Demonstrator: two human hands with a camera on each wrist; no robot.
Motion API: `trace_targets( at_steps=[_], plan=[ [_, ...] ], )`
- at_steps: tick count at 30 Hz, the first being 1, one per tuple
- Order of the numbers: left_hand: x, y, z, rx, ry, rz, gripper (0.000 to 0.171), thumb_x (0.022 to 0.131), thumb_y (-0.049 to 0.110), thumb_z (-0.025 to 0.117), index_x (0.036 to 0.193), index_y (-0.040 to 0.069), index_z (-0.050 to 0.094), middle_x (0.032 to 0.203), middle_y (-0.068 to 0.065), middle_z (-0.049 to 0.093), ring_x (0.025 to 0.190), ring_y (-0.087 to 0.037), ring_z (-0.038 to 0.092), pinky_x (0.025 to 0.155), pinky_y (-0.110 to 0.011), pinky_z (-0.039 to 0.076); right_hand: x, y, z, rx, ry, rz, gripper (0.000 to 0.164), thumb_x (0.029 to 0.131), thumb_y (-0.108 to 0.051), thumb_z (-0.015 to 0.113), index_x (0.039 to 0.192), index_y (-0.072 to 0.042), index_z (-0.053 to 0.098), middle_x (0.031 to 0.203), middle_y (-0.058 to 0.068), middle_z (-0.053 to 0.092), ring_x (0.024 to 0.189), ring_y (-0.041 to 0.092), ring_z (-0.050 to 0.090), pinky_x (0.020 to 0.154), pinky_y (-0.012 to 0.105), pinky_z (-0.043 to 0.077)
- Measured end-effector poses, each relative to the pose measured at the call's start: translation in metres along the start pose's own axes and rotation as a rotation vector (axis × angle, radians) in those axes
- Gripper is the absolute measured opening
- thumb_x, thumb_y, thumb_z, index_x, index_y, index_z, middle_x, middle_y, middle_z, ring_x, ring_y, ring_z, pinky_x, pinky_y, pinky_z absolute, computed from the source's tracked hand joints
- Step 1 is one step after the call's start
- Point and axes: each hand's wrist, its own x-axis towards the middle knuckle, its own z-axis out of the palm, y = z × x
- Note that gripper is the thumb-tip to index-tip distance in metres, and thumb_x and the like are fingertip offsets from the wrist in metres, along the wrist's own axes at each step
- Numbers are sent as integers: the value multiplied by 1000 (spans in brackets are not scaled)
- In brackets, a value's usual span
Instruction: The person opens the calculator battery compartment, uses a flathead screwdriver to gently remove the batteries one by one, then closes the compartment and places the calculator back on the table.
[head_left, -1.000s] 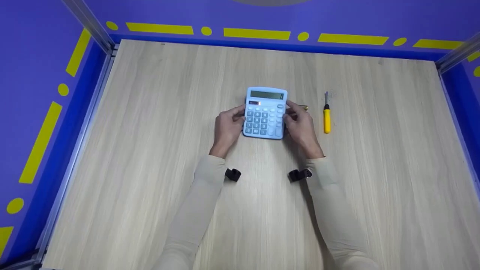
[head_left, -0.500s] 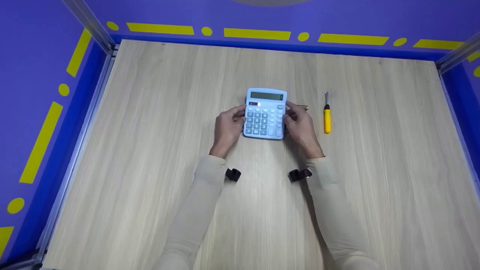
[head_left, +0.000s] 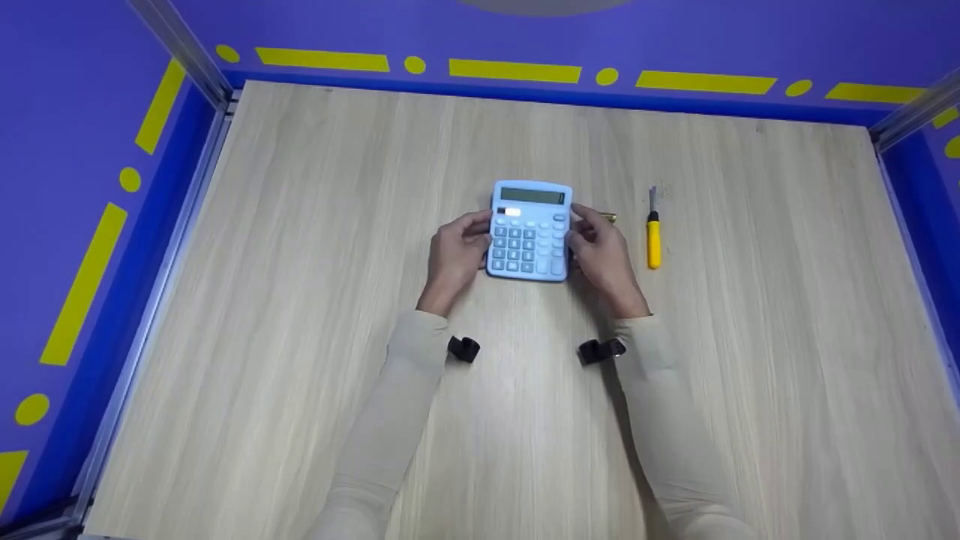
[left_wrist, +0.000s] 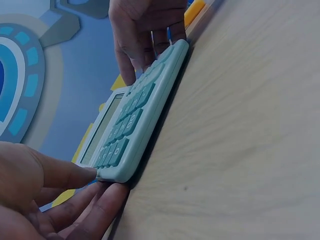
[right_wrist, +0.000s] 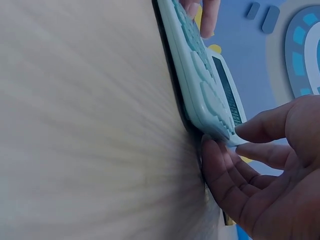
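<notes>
A light blue calculator point(head_left: 529, 231) faces up between both hands over the middle of the table, its screen at the far end. My left hand point(head_left: 457, 251) grips its left edge, thumb on the upper side and fingers beneath, as the left wrist view shows. On the opposite edge my right hand point(head_left: 600, 251) pinches it the same way, with the fingertips tucked under the casing point(right_wrist: 210, 117). Just past the right fingers lies a small gold-coloured cylinder point(head_left: 609, 217), partly hidden by the hand. The calculator's underside is out of sight.
A screwdriver point(head_left: 654, 240) with a yellow handle lies right of the right hand, its tip pointing to the far side. The wood-grain table point(head_left: 337, 225) is bordered by blue walls point(head_left: 525, 34) with yellow marks at the back and sides.
The calculator's far end has dipped slightly toward the table, and the bright glint on its solar strip has grown. Both hands keep their hold almost in place.
</notes>
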Motion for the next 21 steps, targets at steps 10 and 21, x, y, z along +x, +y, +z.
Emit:
trace_targets(
  at_steps=[10,21],
  plan=[
    [-2,2,-5,-52,-12,-34,35,108,16,63,142,11,69,122,-5,73,97,-17,71,71,-30,62,-1,1,-3,47,-3,28,51,108,-8,54,159,-9,50,124,16,61,94,26,60,67,29,55],
    [-7,-2,-3,-48,-10,-10,37,107,17,63,143,9,66,121,-4,72,94,-15,70,72,-29,60,0,3,1,61,14,46,48,108,-8,54,156,-7,53,127,16,62,102,26,57,73,32,54]
  ],
)
